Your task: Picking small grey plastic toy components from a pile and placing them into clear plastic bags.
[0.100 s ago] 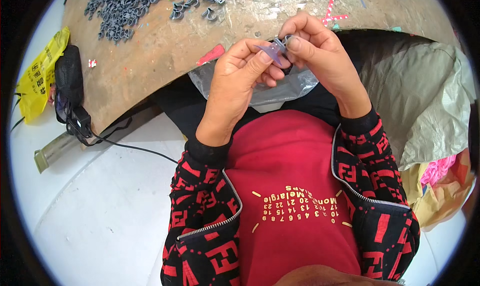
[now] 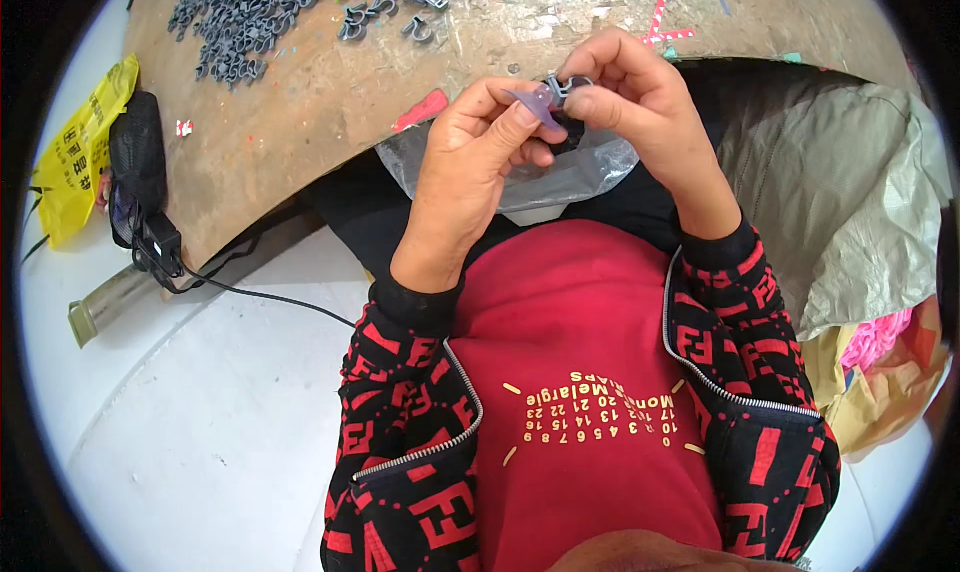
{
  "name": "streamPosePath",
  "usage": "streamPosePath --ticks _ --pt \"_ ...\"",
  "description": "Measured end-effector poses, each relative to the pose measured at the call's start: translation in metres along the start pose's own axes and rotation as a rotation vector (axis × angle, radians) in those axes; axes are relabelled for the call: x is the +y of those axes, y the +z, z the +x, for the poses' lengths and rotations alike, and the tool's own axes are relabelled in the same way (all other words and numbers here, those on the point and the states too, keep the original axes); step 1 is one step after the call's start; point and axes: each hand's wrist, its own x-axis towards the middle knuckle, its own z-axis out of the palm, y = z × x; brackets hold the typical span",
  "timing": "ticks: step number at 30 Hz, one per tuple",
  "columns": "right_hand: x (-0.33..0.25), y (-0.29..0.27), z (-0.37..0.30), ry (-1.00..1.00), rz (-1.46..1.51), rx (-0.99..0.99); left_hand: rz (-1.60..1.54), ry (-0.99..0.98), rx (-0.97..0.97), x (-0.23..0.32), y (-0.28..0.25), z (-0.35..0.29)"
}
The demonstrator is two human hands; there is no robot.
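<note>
My left hand [image 2: 468,152] pinches a translucent purple suction cup [image 2: 537,105] between thumb and fingers, its wide rim facing left. At the cup's right side sits a small grey plastic clip [image 2: 570,85] with a curved open jaw. The thumb and index finger of my right hand [image 2: 645,97] close on that clip. Clip and cup meet, but how far they are joined I cannot tell. Both hands are over the front edge of the table, above my lap.
Many loose grey clips [image 2: 245,17] lie heaped on the worn wooden table [image 2: 300,112]. A red scrap [image 2: 420,110] is near its edge. At left are a yellow bag [image 2: 85,152], a black pouch [image 2: 138,157] and a cable [image 2: 260,290]. A greenish-grey sack [image 2: 835,192] stands at right.
My right fingers have shifted slightly, so more of the grey clip shows between the hands. The suction cup has tilted a little in my left hand.
</note>
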Motion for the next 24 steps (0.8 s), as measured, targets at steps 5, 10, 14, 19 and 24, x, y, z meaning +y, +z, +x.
streamPosePath --ticks 5,10,14,19,24 --pt "-0.012 -0.004 -0.001 -0.23 -0.625 -0.062 -0.082 0.021 0.047 -0.001 0.002 0.0" --pt "-0.01 -0.002 -0.012 -0.115 -0.332 0.105 0.098 0.072 0.012 0.002 0.004 0.0" --pt "-0.013 0.004 -0.016 -0.116 -0.291 0.102 0.16 0.078 -0.005 0.001 0.001 -0.001" --pt "-0.011 0.007 -0.014 -0.213 -0.502 0.094 0.138 0.053 0.019 0.001 0.006 -0.002" --pt "-0.013 0.008 -0.013 -0.244 -0.624 0.067 0.259 0.074 0.04 0.002 0.003 -0.004"
